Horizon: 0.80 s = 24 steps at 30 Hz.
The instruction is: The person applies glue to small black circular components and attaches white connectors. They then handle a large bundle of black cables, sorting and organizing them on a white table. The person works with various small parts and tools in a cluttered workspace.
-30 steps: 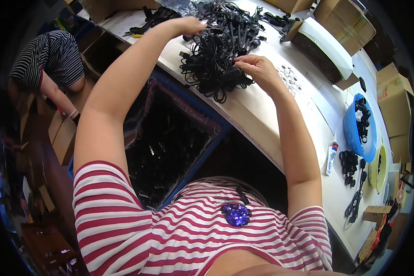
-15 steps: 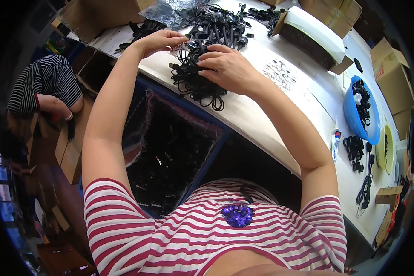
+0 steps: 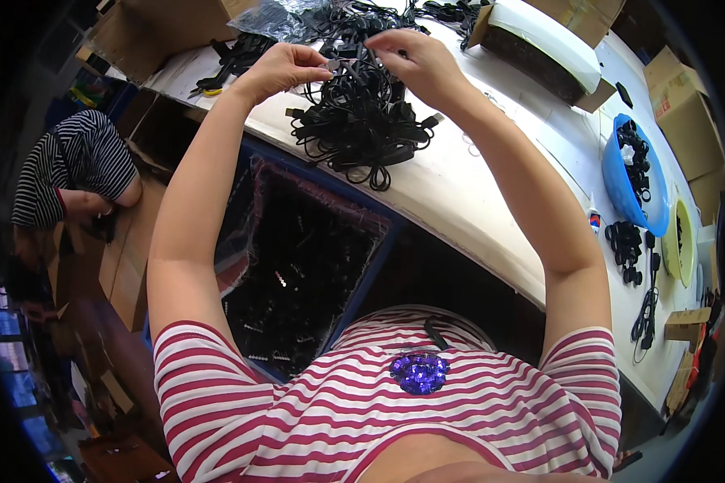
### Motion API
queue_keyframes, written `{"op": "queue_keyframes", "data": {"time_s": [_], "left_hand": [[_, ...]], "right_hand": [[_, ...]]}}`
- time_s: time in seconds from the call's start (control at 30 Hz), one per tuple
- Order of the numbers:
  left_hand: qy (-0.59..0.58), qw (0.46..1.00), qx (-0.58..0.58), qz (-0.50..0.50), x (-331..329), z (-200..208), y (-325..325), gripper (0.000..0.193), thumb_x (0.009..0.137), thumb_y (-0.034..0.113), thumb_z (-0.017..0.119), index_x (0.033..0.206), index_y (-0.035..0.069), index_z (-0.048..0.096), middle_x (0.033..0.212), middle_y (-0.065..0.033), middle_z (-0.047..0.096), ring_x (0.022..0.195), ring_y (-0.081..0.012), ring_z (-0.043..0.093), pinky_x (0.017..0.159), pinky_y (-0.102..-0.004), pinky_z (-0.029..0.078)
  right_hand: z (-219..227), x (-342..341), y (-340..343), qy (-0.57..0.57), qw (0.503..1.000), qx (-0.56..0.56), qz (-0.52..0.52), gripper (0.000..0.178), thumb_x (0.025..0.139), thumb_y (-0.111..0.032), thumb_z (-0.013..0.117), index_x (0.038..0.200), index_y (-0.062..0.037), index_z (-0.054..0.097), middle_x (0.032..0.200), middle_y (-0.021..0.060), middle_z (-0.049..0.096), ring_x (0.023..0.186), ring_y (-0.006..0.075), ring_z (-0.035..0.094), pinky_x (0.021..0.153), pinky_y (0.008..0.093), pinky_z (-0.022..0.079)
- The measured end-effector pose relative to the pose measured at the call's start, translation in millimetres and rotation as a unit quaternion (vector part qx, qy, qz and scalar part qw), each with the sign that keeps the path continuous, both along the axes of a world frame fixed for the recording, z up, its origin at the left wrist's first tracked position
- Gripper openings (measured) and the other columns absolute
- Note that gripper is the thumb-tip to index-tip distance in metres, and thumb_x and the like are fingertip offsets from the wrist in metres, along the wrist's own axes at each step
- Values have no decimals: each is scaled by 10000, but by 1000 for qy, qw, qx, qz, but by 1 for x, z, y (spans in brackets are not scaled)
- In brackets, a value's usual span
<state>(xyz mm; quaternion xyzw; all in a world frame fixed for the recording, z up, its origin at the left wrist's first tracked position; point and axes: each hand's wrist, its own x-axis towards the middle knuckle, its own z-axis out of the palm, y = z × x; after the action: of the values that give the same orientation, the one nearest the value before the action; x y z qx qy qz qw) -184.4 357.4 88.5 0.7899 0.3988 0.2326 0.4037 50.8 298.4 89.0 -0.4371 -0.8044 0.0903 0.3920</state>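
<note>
My left hand is closed in a pinch at the left side of the cables. A small round greyish piece shows at its fingertips, too small to name. My right hand curls over the far part of the heap, its fingers closed on a black cable, partly hidden by the hand. Below both hands, a tangled bundle of black cables lies near the front edge of the white table. Pale connector ends stick out at its sides.
More black cables and clear plastic bags lie behind. An open white box, a blue basin and a yellow basin stand to the right. Under the table edge is a dark-filled bin. Another person is bent over at the left.
My right hand has lifted off the near bundle and moved farther back. The near bundle now spreads wider to the right. My left hand has shifted slightly, still pinching.
</note>
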Motion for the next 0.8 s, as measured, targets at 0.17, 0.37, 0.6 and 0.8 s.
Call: {"op": "queue_keyframes", "data": {"time_s": [0.17, 0.37, 0.6, 0.8], "left_hand": [[10, 1000, 12, 18, 6, 3, -9, 177, 754, 191, 694, 866, 64, 645, 678, 45, 589, 592, -12, 488, 493, -167, 340], [-40, 998, -30, 40, -6, 2, -13, 204, 768, 226, 682, 891, 65, 658, 703, 28, 603, 579, -18, 483, 480, -170, 339], [-92, 995, -42, 10, -3, -2, -11, 202, 763, 217, 688, 889, 61, 662, 655, 33, 580, 535, -24, 462, 459, -172, 337], [-144, 986, -24, 77, 12, -4, -19, 188, 781, 154, 665, 914, 24, 647, 742, -7, 629, 609, -33, 514, 519, -170, 367]], "right_hand": [[-1, -28, 32, -69, 985, -155, 18, 303, 818, -322, 589, 945, -53, 645, 863, 113, 644, 837, 202, 609, 742, 292, 458], [-13, -33, 45, -16, 987, -144, 64, 275, 799, -295, 623, 909, -45, 658, 788, 72, 636, 748, 144, 580, 715, 276, 447], [-11, -28, 43, 92, 957, -245, 127, 249, 773, -245, 642, 909, -37, 662, 779, 79, 636, 758, 137, 586, 719, 272, 445], [10, -42, 21, -192, 970, 114, -92, 182, 753, -285, 587, 799, -126, 663, 787, 57, 643, 757, 217, 609, 717, 328, 464]]}}
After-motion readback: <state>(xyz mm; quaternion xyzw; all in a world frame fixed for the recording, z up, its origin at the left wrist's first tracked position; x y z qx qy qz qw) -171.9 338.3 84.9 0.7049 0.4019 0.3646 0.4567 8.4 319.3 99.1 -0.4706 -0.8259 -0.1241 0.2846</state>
